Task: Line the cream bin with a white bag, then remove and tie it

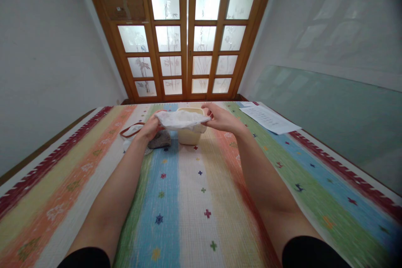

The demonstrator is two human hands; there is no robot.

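A thin white plastic bag (182, 120) is stretched between my two hands, in front of and above a cream-coloured bin (189, 137). My left hand (152, 127) grips the bag's left end, its fingers partly hidden behind the plastic. At the right end, my right hand (220, 118) pinches the bag between thumb and fingers, close to the bin's rim. The bag covers part of the bin's opening and front wall. Below my left hand lies a dark grey cloth item (160, 139). Beside it is a brown loop-shaped strap (129, 130) with something white under it.
A striped, patterned cloth (191, 201) covers the table. Printed paper sheets (270, 119) lie toward the right edge. Beyond the table stand wooden doors (188, 50) with frosted panes, and walls rise at both sides.
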